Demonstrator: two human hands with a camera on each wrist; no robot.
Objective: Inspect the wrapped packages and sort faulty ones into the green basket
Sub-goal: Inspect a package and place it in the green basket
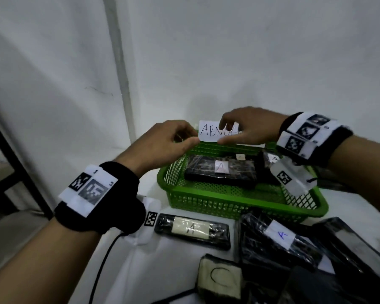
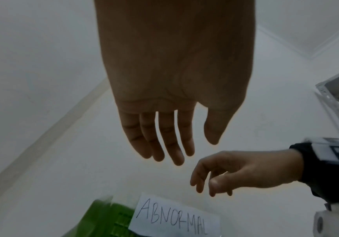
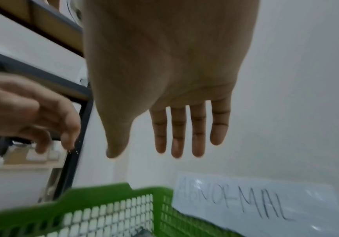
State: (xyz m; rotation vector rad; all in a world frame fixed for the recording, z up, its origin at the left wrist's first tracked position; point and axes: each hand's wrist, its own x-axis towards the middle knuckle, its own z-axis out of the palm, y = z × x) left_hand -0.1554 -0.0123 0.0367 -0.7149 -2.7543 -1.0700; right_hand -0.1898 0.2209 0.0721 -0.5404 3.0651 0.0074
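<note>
The green basket [image 1: 228,207] stands on the white table and holds two black wrapped packages; the front one [image 1: 219,172] bears an "A" label. A paper label reading ABNORMAL [image 1: 211,131] stands on the basket's far rim. My left hand [image 1: 184,139] and right hand [image 1: 225,133] hover at that label, one at each end. Both hold nothing, and the wrist views show straight, relaxed fingers on the left hand [image 2: 190,149] and right hand [image 3: 144,152]. Whether the fingers touch the paper I cannot tell. Near me lie more wrapped packages: one marked "A" [image 1: 192,230], one with a blue "A" [image 1: 276,238], one marked "C" [image 1: 219,277].
Further dark wrapped packages [image 1: 349,244] crowd the table's right front. A black cable [image 1: 103,264] runs down from my left wrist. A black metal shelf frame [image 1: 15,163] stands at the left. A white wall rises right behind the basket.
</note>
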